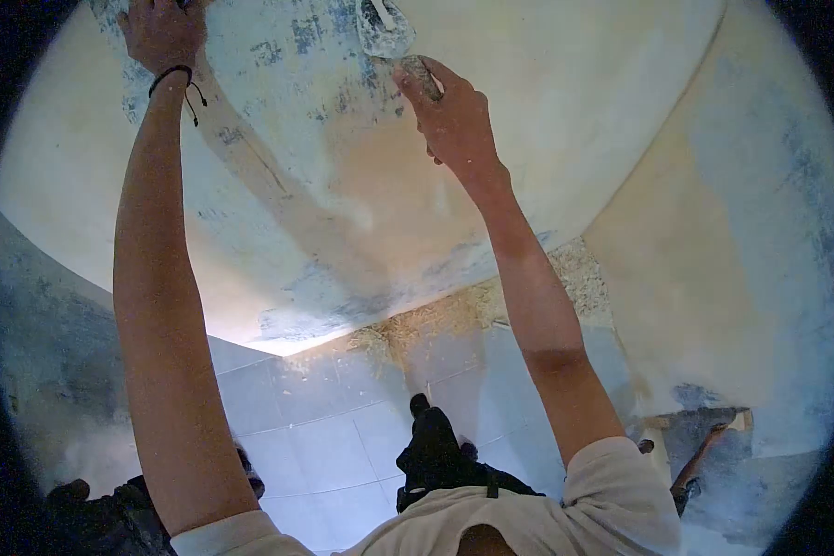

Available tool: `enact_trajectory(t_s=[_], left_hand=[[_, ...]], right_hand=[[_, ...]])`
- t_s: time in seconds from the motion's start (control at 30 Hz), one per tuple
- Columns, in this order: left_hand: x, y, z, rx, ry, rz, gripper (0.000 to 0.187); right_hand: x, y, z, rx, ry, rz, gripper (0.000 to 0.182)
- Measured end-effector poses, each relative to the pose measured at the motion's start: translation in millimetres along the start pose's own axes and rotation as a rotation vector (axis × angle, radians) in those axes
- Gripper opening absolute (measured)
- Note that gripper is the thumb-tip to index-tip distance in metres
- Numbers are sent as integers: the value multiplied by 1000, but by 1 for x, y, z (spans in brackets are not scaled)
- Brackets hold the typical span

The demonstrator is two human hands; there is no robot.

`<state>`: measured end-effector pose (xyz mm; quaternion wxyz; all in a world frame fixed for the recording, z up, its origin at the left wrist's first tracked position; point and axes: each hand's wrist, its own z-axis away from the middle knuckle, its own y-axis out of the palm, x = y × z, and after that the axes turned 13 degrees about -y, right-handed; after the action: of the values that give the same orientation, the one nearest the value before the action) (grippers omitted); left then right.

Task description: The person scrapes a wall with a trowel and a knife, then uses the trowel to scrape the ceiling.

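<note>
My right hand [449,116] is wrapped round the handle of a putty knife [386,32], whose pale, smeared blade lies close to the wall at the top centre. The wall [380,176] is cream with worn blue and dark patches. At the top left, my left hand [165,32] is at the wall, with a dark cord bracelet at its wrist. Its fingertips are partly cut off by the frame's upper edge, so whether it holds anything is unclear.
Below lies a tiled floor [334,454], with straw-like debris [398,334] along the wall's foot. A second wall [695,278] rises on the right. Another person's arm [700,459] reaches to a board at the lower right. Dark-clothed parts of someone [111,519] show at lower left.
</note>
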<state>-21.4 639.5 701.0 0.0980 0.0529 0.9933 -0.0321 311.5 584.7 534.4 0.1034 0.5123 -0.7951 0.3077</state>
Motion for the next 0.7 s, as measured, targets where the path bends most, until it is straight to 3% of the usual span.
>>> enact_trajectory(t_s=[0.1, 0.2, 0.27, 0.33, 0.37, 0.43, 0.53, 0.57, 0.6, 0.63, 0.67, 0.7], left_hand=[[-10, -12, 5, 2, 39, -76, 68], [-7, -8, 8, -75, 117, -79, 56], [-13, -7, 11, -197, 117, -41, 41], [-2, 0, 10, -261, 162, -36, 46], [19, 12, 1, -266, 211, -49, 51], [40, 27, -6, -301, 238, -93, 59], [33, 22, -3, -225, 180, -169, 60], [30, 19, -2, -225, 173, -162, 61], [25, 16, 0, -220, 164, -150, 63], [21, 16, 1, -212, 151, -135, 64], [21, 19, 3, -207, 154, -140, 65], [24, 20, 3, -206, 153, -146, 66]], right_hand=[[-5, 7, 19, 50, 16, 171, 39], [-71, 31, 122, 222, -66, 295, 35], [-133, 50, 234, 415, -59, 354, 37], [-177, 47, 376, 651, -16, 414, 39], [-173, 33, 436, 798, 73, 465, 51], [-180, 5, 593, 865, 381, 336, 66], [-108, -68, 777, 948, 488, 405, 67], [-79, -98, 816, 903, 926, 113, 49], [-74, -117, 864, 638, 1308, -144, 39], [-68, -135, 908, 262, 1645, -321, 33], [-55, -158, 888, -118, 2151, -446, 31], [-48, -166, 866, -126, 2091, -364, 30]])
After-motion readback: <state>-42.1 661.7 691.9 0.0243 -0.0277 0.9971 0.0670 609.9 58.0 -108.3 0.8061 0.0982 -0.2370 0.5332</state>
